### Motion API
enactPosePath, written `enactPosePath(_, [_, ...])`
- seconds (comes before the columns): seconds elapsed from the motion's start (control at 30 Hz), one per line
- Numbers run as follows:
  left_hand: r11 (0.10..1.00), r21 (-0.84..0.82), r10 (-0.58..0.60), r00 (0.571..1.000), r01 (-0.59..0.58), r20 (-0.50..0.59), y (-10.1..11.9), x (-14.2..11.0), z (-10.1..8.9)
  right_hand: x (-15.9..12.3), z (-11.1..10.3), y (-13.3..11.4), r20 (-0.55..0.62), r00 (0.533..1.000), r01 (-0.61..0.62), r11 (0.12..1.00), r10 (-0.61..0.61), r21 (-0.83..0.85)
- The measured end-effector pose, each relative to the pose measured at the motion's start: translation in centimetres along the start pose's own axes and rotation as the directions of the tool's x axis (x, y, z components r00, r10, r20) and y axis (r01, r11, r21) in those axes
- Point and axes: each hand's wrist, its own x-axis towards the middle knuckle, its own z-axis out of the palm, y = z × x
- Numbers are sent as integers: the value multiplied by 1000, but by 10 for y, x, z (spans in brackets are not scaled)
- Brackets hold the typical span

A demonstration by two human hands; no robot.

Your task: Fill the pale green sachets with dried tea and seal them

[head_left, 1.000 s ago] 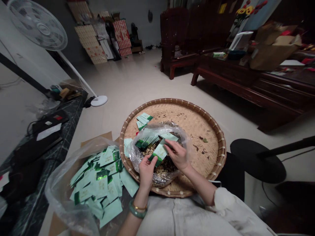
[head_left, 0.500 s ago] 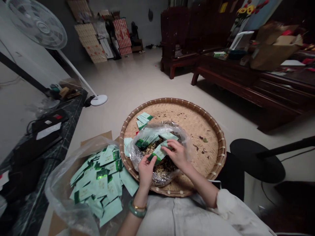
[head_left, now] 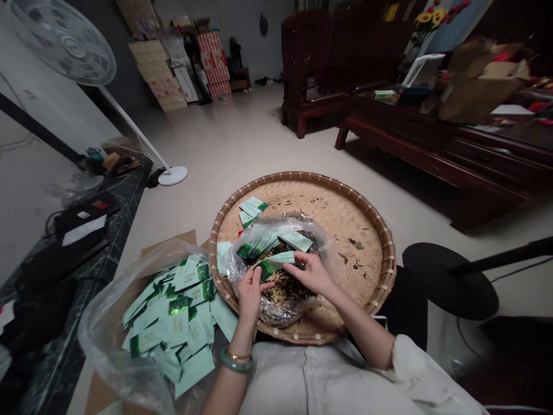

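Between both hands a mint-green sachet (head_left: 276,261) is held over a clear plastic bag (head_left: 235,274). My left hand (head_left: 250,291) pinches its dark green end, with one finger stretched out below. At the other end, my right hand (head_left: 314,273) grips the sachet between thumb and fingers. Dried, chopped brown and yellowish plant bits (head_left: 283,288) fill the bag beneath. More green sachets (head_left: 261,246) lie on these bits, behind the held one. The bag rests on a round woven bamboo tray (head_left: 354,219) close to my lap.
Left of the tray, a cardboard box lined with a plastic bag (head_left: 103,340) holds a pile of green sachets (head_left: 181,317). Small sachet stacks (head_left: 253,208) sit on the tray. A standing fan (head_left: 173,176), black round base (head_left: 449,282) and dark wooden table (head_left: 397,138) surround it.
The held sachet has tilted so that its face shows less, and it sits slightly higher. My left hand has shifted a little left; my right hand has turned flatter.
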Motion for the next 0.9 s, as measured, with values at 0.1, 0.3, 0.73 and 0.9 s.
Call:
enactPosePath(0.1, [1000, -15, 5, 999, -5, 37, 2, 0, 0, 2, 3, 4, 189, 970, -194, 957, 154, 214])
enactPosePath(0.3, [993, 114, -9, 990, -8, 144, 3, 6, -8, 1, 6, 16, 323, 910, -371, 856, 260, 359])
enactPosePath(0.73, [124, 650, 362, 644, -750, 674, 13, 0, -9, 7, 15, 24, 305, 941, -191, 975, 150, 110])
enactPosePath(0.9, [237, 636, 378, 673, -734, 636, 4, 6, -12, 8, 14, 13, 299, 937, -237, 956, 179, 170])
